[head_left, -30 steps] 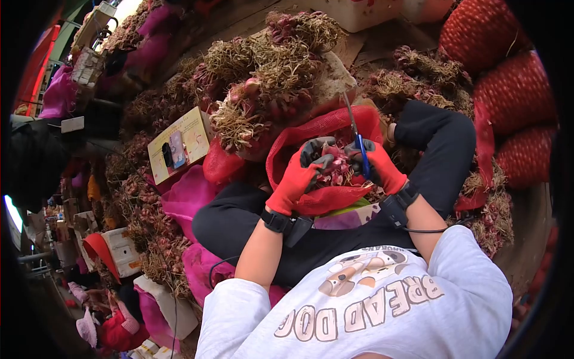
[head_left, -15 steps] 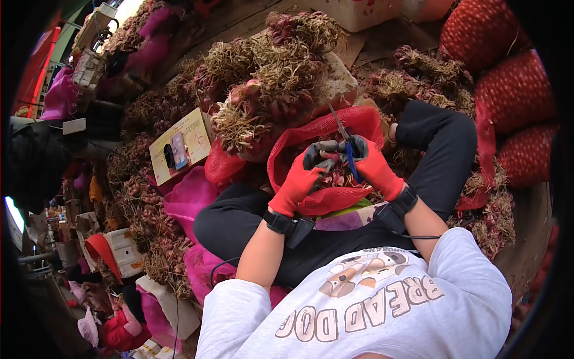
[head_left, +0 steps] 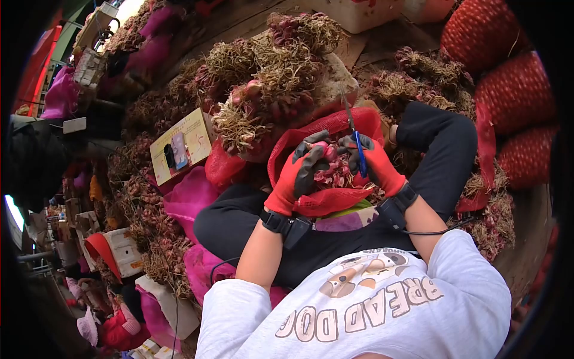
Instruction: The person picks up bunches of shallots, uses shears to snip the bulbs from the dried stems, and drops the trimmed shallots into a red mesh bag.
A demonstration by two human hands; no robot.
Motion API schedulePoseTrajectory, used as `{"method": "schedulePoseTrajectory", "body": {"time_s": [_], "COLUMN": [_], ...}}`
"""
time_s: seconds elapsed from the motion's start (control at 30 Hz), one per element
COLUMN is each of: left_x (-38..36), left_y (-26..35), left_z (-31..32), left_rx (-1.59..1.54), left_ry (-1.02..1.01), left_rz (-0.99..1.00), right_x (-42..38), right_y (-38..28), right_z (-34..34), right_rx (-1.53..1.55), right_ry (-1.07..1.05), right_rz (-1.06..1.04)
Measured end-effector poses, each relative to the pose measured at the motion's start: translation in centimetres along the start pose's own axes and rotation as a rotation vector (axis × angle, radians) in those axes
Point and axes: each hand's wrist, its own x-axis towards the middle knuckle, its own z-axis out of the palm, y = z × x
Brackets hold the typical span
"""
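My left hand (head_left: 296, 173), in a red and grey glove, grips a purple-red shallot (head_left: 326, 152) over an open red mesh sack (head_left: 311, 134) resting on my lap. In my right hand (head_left: 373, 160), gloved the same way, is a pair of blue-handled scissors (head_left: 357, 143) with the blades pointing up and away from me. The two hands are close together above a heap of trimmed shallots (head_left: 336, 175) lying in the sack. Black bands with cables sit on both wrists.
A big pile of shallot bunches with dry roots (head_left: 269, 78) rises just beyond the sack. Filled red mesh sacks (head_left: 508, 78) are stacked at the right. A cardboard piece carrying a phone (head_left: 178, 143) lies to the left. More bunches and pink bags fill the left side.
My left hand has lifted and turned with the shallot. The scissors swung from tilted left back to nearly upright, close beside the left fingers.
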Motion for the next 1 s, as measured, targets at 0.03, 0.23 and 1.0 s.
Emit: {"method": "schedulePoseTrajectory", "body": {"time_s": [0.03,0.23,1.0], "left_x": [-0.1,0.0,1.7], "left_y": [0.1,-0.2,-6.7], "left_z": [0.0,-0.3,-4.0], "left_rx": [-0.005,0.124,-0.142], "left_ry": [-0.009,0.021,0.155], "left_rz": [-0.027,-0.188,-0.335], "right_x": [-0.1,-1.1,-0.7], "right_y": [-0.1,-1.7,0.7], "right_z": [0.0,2.1,4.2], "right_rx": [-0.001,-0.209,-0.452], "right_ry": [-0.017,-0.045,-0.018], "right_rz": [-0.033,-0.272,-0.41]}}
